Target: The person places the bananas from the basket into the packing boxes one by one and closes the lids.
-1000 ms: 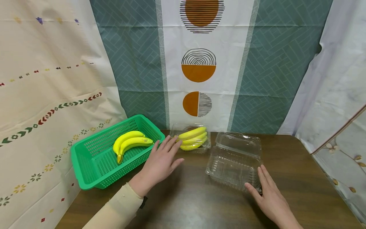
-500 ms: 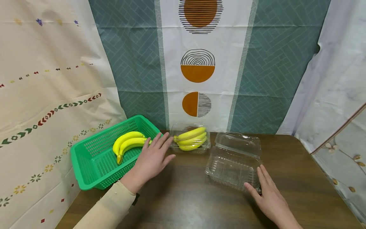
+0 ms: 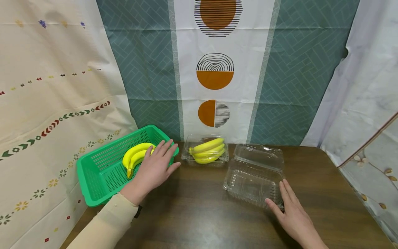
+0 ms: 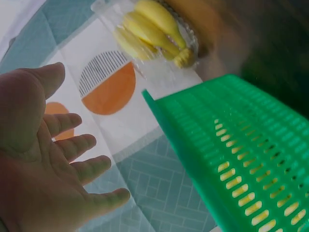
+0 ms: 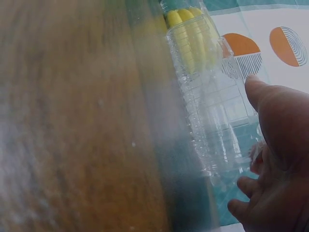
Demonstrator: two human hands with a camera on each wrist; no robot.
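Bananas (image 3: 134,155) lie inside the green basket (image 3: 105,186), and here's the left hand (image 3: 153,169), fingers spread wide, poised at the basket's right end! Across the brown table (image 3: 199,214), the right hand (image 3: 293,214) is at the right edge of an open clear container (image 3: 252,181), fingers straight, thumb well apart. Further back, between the hands, a second bunch (image 3: 207,151) sits in a clear box (image 3: 185,155).

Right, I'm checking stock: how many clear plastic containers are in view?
2: the banana-filled container at the back, and the open container by the right hand. Nested extras can't be ruled out.
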